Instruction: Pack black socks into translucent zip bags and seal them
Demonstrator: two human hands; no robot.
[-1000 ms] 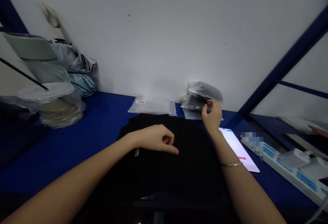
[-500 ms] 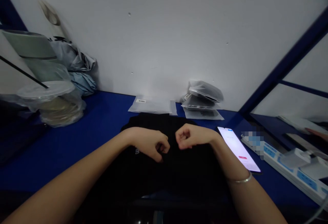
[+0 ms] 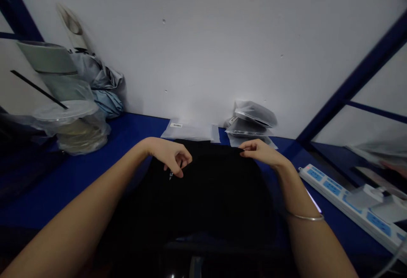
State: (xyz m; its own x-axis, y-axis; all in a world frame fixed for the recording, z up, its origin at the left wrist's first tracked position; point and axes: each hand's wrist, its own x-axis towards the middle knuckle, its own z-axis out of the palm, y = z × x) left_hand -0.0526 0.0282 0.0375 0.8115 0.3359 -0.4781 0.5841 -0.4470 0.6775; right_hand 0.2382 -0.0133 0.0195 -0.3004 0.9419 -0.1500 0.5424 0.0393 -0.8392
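Observation:
A black garment (image 3: 216, 189) lies spread on the blue table in front of me, with a small white print near its left side. My left hand (image 3: 173, 157) is over the garment's upper left part, its fingers closed in a pinch with a bit of dark fabric between thumb and fingers. At the garment's upper right edge, my right hand (image 3: 259, 151) pinches the fabric between thumb and fingertips. The garment's lower part merges into dark shadow, so its full outline is hidden.
Flat clear packets (image 3: 187, 132) and a stack of plastic bags (image 3: 252, 119) sit by the wall. A bagged drink cup (image 3: 79, 132) and a folded umbrella (image 3: 108, 102) stand left. A power strip (image 3: 346, 201) lies right, beside a phone (image 3: 313, 201) partly behind my right forearm.
Both hands have moved apart from the garment's middle, the left one up and leftward, the right one up and rightward to the far edge. My right forearm now covers most of the phone.

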